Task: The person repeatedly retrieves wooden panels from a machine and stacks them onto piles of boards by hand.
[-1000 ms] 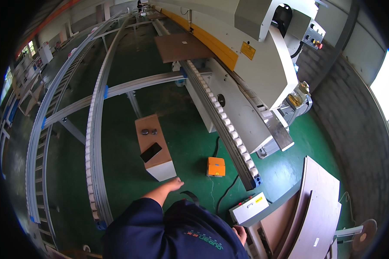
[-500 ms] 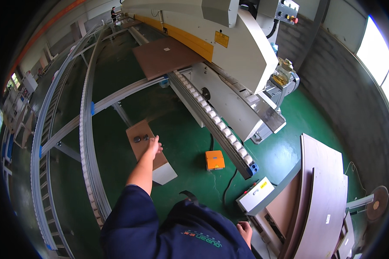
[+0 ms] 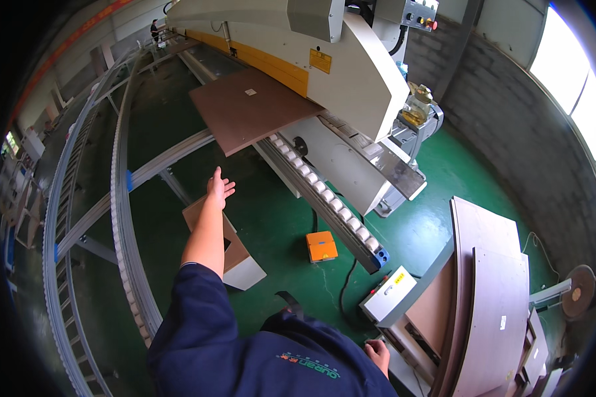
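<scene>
My left hand point(image 3: 220, 187) reaches forward with its fingers apart and nothing in it. It is just short of the near corner of a brown panel point(image 3: 265, 109), with a visible gap between them. The panel lies flat, partly over the white roller rail point(image 3: 318, 185) and along the yellow strip of a long beige machine point(image 3: 351, 79). A small white label sits on the panel. Down by my right side, my right hand point(image 3: 377, 356) is loosely curled, with nothing seen in it. Below my left forearm stands a brown-topped box point(image 3: 245, 271), partly hidden by the arm.
An orange foot pedal box point(image 3: 321, 246) and a white control box point(image 3: 389, 294) stand on the green floor. Several brown panels point(image 3: 500, 291) lean in a stack at the right. Another roller rail point(image 3: 122, 218) runs along the left. A person point(image 3: 155, 30) stands far off.
The brown panel has slid out toward me along the machine. My left hand has lifted away from the box top and stretched forward toward the panel. The right hand stays low.
</scene>
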Motion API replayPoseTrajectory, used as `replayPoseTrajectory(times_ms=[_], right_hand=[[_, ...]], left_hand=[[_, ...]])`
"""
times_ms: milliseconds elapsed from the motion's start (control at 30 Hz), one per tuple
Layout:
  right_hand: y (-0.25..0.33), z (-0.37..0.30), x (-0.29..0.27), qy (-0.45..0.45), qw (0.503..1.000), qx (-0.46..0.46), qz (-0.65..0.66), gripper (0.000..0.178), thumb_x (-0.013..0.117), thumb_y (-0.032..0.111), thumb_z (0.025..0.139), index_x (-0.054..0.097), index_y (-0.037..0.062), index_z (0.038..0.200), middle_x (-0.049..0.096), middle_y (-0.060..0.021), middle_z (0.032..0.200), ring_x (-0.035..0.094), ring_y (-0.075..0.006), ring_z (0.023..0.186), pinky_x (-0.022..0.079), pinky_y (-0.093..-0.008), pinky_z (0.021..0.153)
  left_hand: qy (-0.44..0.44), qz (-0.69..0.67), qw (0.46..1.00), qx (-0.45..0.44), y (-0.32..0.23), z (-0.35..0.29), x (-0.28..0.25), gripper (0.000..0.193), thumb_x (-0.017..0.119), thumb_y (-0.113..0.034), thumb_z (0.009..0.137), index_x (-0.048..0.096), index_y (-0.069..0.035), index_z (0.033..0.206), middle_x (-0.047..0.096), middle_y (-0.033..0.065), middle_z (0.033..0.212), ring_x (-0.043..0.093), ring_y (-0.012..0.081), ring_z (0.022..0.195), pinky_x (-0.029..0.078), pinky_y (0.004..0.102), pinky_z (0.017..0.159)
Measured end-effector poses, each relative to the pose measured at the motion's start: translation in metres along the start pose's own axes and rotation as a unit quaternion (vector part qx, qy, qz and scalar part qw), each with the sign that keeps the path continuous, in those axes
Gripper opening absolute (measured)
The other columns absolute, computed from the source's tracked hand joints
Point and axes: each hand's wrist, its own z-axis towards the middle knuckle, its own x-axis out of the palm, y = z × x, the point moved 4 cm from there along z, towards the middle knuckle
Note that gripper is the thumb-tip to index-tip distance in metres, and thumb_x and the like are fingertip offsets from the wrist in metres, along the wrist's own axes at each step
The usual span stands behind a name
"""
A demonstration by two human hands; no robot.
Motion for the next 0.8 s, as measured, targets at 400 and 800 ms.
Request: replayPoseTrajectory(times_ms=[400,800], right_hand=[[0.050,-0.001,-0.004,-0.012,0.998,0.003,0.067,0.016,0.061,0.010,0.085,0.062,-0.0024,0.096,0.064,-0.0063,0.075,0.059,-0.0114,0.066,0.048,-0.0260,0.061],[0.126,0.020,0.003,0.093,0.977,-0.025,0.191,0.016,0.059,0.010,0.089,0.060,-0.0010,0.100,0.060,-0.0038,0.080,0.056,-0.0110,0.071,0.047,-0.0252,0.066]], left_hand=[[0.079,-0.061,0.994,-0.036,0.016,-0.024,0.055,0.067,0.059,-0.050,0.087,0.041,-0.005,0.132,0.056,0.0137,0.120,0.062,0.0269,0.100,0.049,0.0395,0.087],[0.196,-0.102,0.975,-0.016,0.055,-0.154,0.085,0.027,0.060,-0.029,0.091,0.060,-0.005,0.102,0.065,0.0072,0.092,0.064,0.0184,0.072,0.054,0.0287,0.062]])
